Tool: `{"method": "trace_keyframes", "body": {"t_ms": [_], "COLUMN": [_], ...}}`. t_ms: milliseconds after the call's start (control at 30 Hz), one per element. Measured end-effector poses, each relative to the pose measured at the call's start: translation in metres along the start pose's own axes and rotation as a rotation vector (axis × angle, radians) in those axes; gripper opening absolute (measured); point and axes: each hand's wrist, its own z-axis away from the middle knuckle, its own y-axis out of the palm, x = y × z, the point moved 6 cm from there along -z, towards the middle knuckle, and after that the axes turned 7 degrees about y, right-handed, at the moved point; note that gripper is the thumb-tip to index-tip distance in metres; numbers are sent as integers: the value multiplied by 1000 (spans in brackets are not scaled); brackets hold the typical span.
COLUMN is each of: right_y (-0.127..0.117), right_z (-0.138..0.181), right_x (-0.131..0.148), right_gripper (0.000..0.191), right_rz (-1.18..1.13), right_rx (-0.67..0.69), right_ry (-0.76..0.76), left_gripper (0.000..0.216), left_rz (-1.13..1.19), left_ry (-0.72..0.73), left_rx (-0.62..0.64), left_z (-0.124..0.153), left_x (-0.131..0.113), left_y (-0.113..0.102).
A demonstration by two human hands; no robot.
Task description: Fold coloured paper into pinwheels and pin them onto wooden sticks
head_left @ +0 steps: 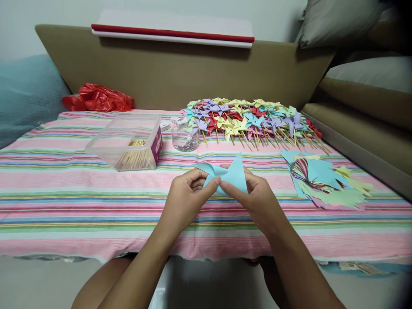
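Both hands are over the near middle of the worktop (80, 201). I log the left hand (186, 193) and right hand (254, 195) as closed on the light blue paper (233, 176), fingertips pinching where they meet at its lower centre. The paper is held just above the striped cloth, one point standing up. Step in hand, as I read it: gathering cut corners to the centre. A further move would, I judge, call for keeping those tips pinned while one hand frees. Beyond the hands: stick box (128, 143), pin jar (185, 139), pinwheel pile (251, 120). To the right: cut sheets (325, 184).
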Motion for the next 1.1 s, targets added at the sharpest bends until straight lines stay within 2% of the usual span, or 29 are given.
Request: {"method": "trace_keyframes", "body": {"t_ms": [233,433,633,767,967,1100], "right_y": [1,-1,-1,0,6,10], "right_z": [-1,-2,-2,-2,-2,-1], "right_x": [-7,-13,-14,-15,-16,-14], "right_gripper": [25,24,24,24,24,22], "right_rz": [-44,-170,-184,-209,-375,-320], "right_rx": [29,12,27,20,3,54], "right_ry": [77,131,122,129,155,146], "left_gripper": [25,39,34,32,29,26], "left_rz": [27,350,396,423,515,573], "left_ry": [-43,-127,-159,-170,-204,-269], "left_rx": [48,99,123,104,47,43], "left_z": [0,0,0,0,0,2], "left_x": [-1,2,8,8,8,11], "left_y": [0,7,9,9,11,12]}}
